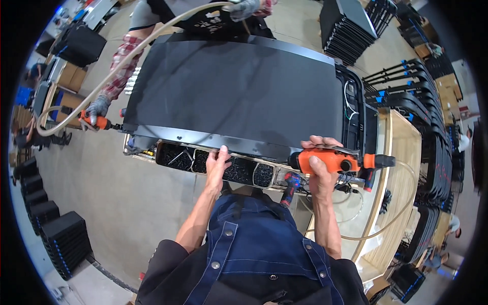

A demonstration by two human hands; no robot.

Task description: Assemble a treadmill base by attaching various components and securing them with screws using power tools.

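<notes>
My right hand point(321, 175) is wrapped round an orange air screwdriver point(330, 160), held level over the front right corner of a large dark panel point(234, 91). The tool's dark nose points left, along the panel's metal front edge strip point(203, 137). My left hand point(217, 163) touches the middle of that strip, fingers apart, with no tool in it. Across the panel stands a co-worker, whose gloved hand point(97, 109) holds another orange air tool point(96, 121) at the panel's front left corner. Their other gloved hand point(243, 9) is at the far side, by a pale hose point(168, 25).
Below the front edge sit bins of dark screws point(239, 170), beside a blue and red cordless driver point(291, 188). A wooden-sided cart point(389, 152) stands at right, with my tool's hose point(406, 203) looping over it. Racked black frames point(427, 112) and stacked panels point(348, 25) stand beyond.
</notes>
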